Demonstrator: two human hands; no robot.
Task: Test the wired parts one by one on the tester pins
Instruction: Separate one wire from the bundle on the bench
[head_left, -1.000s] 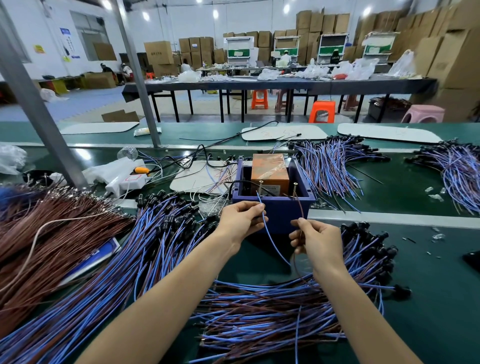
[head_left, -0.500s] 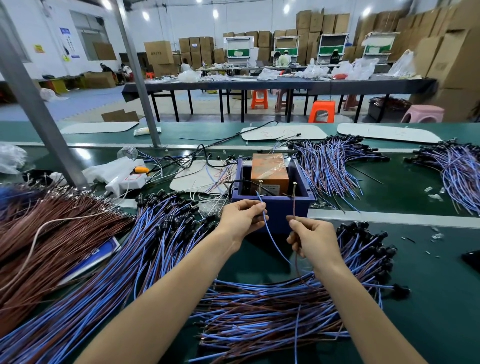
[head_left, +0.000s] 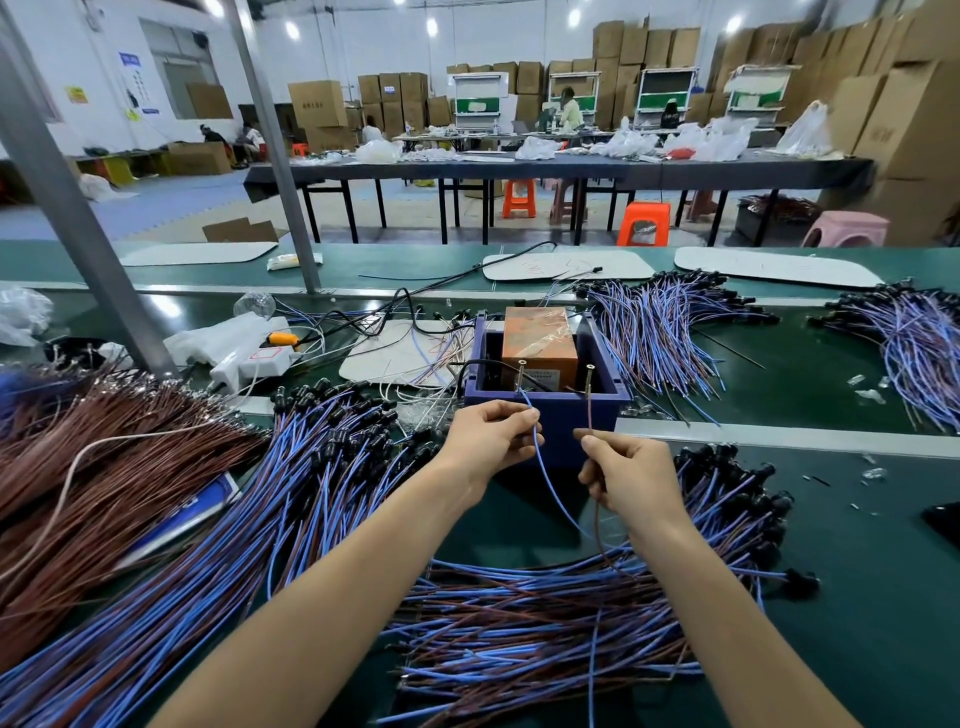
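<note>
Our left hand (head_left: 488, 441) has a narrow grip, thumb and forefinger pinched on the blue lead (head_left: 551, 491). Our right hand (head_left: 631, 478) pinches the brown lead (head_left: 590, 413) the same way. Both leads belong to the one part under test. They run up from our fingers to the left pin (head_left: 521, 375) and the right pin (head_left: 589, 378), which stand at the front of the tester box (head_left: 569, 418). We cannot tell whether the bare ends actually touch the metal. An orange block (head_left: 539, 338) sits inside the box behind the pins.

Below our hands the two leads trail down into the heap of wired parts (head_left: 545, 613) on the worktop (head_left: 883, 597), and the part's black head is lost among the others.

We judge the main risk to be a false reading, because a thin, springy lead held this far back can flex off its pin. The two ends could also swing together and short. Lifting the part away may drag tangled neighbours along, mixing tested parts with untested ones.
</note>
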